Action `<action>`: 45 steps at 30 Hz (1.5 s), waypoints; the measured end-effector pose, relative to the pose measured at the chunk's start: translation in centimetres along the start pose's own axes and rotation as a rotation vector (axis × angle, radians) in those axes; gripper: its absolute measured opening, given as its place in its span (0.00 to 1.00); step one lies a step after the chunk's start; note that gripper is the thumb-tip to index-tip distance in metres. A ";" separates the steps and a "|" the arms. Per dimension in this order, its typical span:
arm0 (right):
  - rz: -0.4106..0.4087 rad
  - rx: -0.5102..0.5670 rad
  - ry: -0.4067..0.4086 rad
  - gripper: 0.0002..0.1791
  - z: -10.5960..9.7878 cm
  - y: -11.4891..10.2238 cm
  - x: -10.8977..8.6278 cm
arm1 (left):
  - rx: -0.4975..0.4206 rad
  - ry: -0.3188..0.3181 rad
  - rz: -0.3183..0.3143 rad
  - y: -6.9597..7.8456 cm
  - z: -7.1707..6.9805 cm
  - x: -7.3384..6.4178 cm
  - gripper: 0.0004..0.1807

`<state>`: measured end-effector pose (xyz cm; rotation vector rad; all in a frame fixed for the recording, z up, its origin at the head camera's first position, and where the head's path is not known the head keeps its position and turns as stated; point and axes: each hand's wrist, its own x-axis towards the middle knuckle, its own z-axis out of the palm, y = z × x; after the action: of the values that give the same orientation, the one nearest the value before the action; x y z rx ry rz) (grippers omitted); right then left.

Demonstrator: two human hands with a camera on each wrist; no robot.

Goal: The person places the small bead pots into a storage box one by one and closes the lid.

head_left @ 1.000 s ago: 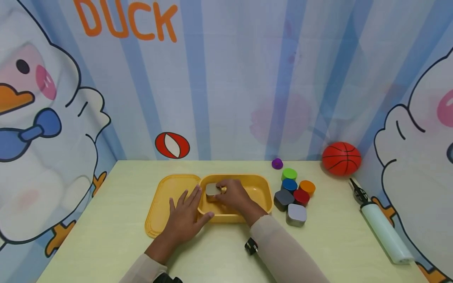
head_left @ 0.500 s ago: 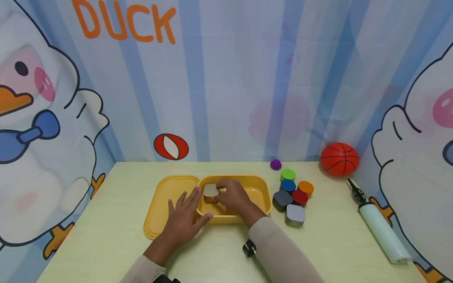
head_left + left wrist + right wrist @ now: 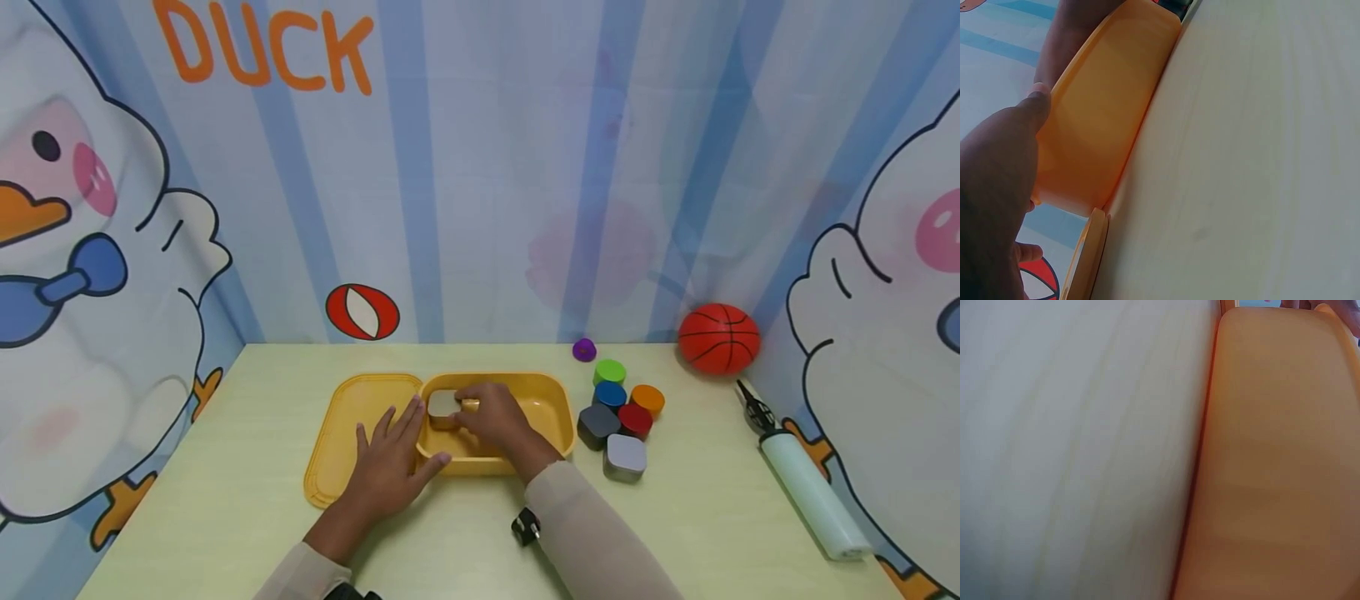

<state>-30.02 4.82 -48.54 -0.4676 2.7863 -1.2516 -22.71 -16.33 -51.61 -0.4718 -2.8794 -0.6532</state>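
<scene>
A yellow rectangular box [image 3: 546, 408] stands in the middle of the table, with what looks like its matching flat lid [image 3: 337, 425] lying against its left side. Inside the box, near the left end, my right hand [image 3: 497, 421] pinches a small squarish tin [image 3: 442, 402] with a pale top and gold-coloured sides. My left hand [image 3: 390, 467] has its fingers stretched out over the lid and touches the box's left rim. In the left wrist view the box's front wall [image 3: 1104, 106] stands beyond my left hand [image 3: 991, 187]. The right wrist view shows mostly that wall [image 3: 1279, 437]; the tin is hidden there.
Right of the box cluster a dark grey pot [image 3: 597, 425], a pale grey pot [image 3: 625, 457] and several round coloured ones, such as a red pot [image 3: 636, 420]. A purple piece [image 3: 584, 350], a red basketball [image 3: 719, 338] and a pale green pump [image 3: 813, 496] lie farther out.
The right hand and the tin have shifted slightly left inside the box. The left hand keeps its place at the rim. The head view has moved a little.
</scene>
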 end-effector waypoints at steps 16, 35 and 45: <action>-0.035 -0.047 0.013 0.23 0.5 0.5 0.1 | -0.007 -0.029 -0.014 -0.2 0.1 0.0 0.49; -0.001 0.019 0.019 0.25 -0.9 0.5 0.0 | 0.000 0.001 -0.003 -0.2 0.1 0.0 0.49; 0.038 -0.099 0.016 0.25 -0.3 0.1 0.2 | -0.002 0.005 0.002 -0.1 0.0 0.0 0.47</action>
<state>-30.32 5.02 -48.43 -0.4103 2.8664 -1.1185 -22.78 -16.37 -51.67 -0.4732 -2.8734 -0.6566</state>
